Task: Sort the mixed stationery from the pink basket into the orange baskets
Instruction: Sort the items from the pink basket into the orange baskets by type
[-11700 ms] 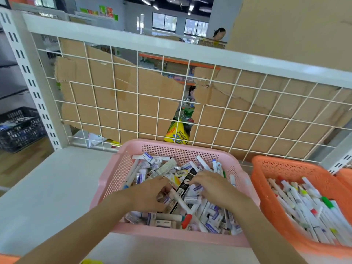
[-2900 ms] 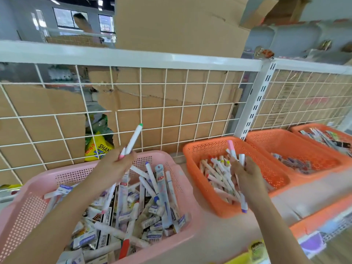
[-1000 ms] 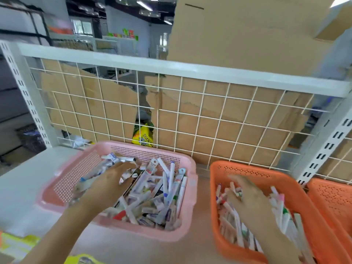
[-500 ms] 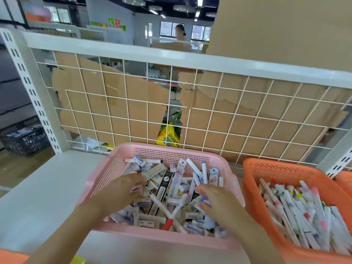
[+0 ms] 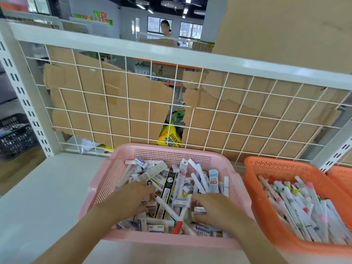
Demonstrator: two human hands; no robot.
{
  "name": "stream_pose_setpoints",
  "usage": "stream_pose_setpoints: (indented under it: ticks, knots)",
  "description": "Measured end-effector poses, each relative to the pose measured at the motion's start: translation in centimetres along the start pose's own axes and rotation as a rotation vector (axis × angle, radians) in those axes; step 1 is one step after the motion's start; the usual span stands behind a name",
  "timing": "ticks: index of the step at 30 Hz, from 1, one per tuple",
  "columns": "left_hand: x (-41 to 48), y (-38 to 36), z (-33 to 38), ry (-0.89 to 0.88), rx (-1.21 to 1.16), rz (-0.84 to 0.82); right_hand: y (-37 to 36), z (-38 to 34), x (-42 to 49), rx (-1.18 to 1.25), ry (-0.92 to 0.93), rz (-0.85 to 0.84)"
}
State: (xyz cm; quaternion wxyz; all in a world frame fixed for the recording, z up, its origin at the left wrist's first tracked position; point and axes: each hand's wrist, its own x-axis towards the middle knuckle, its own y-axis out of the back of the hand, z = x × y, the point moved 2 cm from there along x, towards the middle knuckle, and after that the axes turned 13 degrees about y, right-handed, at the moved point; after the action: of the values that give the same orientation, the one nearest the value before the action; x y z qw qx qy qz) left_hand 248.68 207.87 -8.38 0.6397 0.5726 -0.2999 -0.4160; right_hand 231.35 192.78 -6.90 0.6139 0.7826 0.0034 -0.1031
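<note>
We brought right hand (image 5: 215, 208) back from orange basket (image 5: 254, 189) into pink basket (image 5: 171, 148) beside left hand (image 5: 129, 199) for another batch; couldn't tell whether either gripped anything.

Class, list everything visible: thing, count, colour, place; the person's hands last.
pink basket: one, pink, middle of shelf.
stationery: many, mostly white, inside pink basket.
orange baskets: two, orange, right of pink basket.
markers: many, white with coloured caps, nearer orange basket.
shelf: one, white, under baskets.
wire grid: one, white, behind baskets.
cardboard: pieces, brown, behind grid.
dark basket: one, black, far left.
left hand: one, on stationery.
right hand: one, on stationery.
</note>
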Motion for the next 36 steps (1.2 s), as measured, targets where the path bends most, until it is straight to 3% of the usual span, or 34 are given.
stream_pose_setpoints:
  ticks: [5, 10, 17, 28, 32, 36]
  knots:
    - [0.3, 0.2, 0.1, 0.019, -0.063, -0.011, -0.2, 0.3, 0.2, 0.026, -0.023, 0.046]
    - [0.0, 0.4, -0.2, 0.033, -0.144, 0.071, 0.7, 0.2, 0.1, 0.122, -0.027, 0.213]
    - [-0.7, 1.2, -0.6, 0.05, -0.363, 0.224, 2.2, 1.3, -0.9, 0.055, -0.128, 0.468]
    - [-0.3, 3.3, 2.4, -0.059, -0.337, 0.375, 3.0, 4.3, -9.6, 0.099, -0.287, 0.691]
    - [0.4, 3.7, 5.1, -0.112, -0.205, 0.386, 2.7, 5.3, -13.9, 0.052, -0.357, 0.761]
    - [1.7, 3.4, 8.4, -0.219, -0.269, 0.362, 2.2, 6.6, -18.5, 0.037, -0.44, 0.829]
